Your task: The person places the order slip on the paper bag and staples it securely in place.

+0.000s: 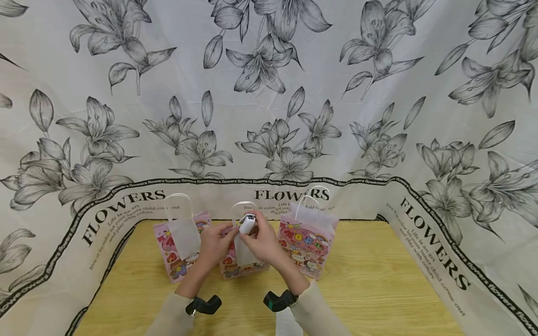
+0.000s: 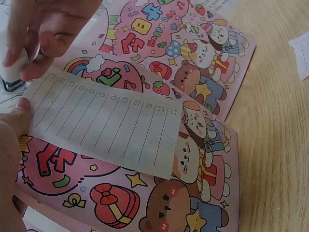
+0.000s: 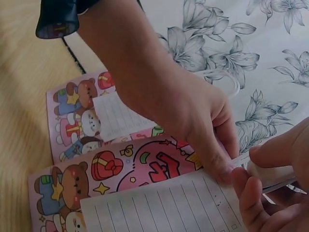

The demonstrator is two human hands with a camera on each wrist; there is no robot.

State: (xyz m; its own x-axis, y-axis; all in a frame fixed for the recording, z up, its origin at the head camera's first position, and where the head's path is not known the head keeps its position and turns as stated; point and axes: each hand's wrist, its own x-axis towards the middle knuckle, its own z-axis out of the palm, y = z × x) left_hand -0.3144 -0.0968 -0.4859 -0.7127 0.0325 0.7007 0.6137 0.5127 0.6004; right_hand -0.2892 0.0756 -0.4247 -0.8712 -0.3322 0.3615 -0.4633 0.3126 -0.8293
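My right hand grips a small white stapler at the top edge of the middle pink gift bag. Opposite it, my left hand pinches the top of a lined paper slip against that bag's rim. The slip hangs down over the bag's printed front, with a row of small boxes along one side. In the right wrist view the stapler lies between thumb and fingers, close to my left fingertips. Whether its jaws touch the paper is hidden by the fingers.
A left gift bag stands with a lined slip on its front. To the right is another cartoon gift bag with no slip on its front. More paper lies at the near edge of the wooden table. Flowered cloth hangs behind.
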